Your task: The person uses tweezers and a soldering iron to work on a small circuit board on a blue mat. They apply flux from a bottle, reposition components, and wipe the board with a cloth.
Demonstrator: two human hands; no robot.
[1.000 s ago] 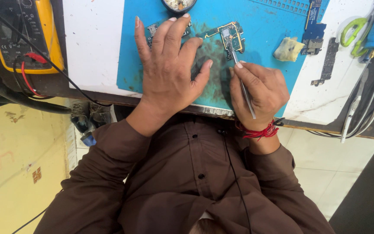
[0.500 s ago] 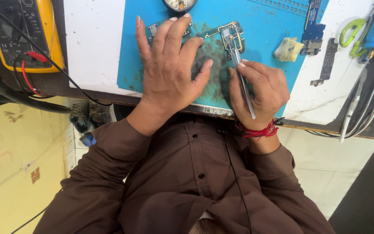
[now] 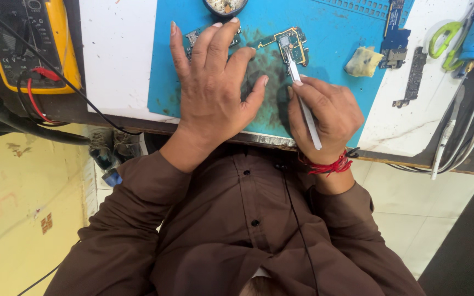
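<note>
The left hand [image 3: 212,90] hides most of a circuit board [image 3: 193,37].

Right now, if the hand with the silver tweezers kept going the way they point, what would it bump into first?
Probably the small circuit board. The right hand aims the tweezers up the blue mat, and their tips already look to be on the board's metal square.

A circuit board [image 3: 292,44] is laid on a work mat [image 3: 336,33] on the bench [image 3: 116,55]; a multimeter [image 3: 26,44] is set at nine o'clock, scissors [image 3: 446,34] at three o'clock.
</note>
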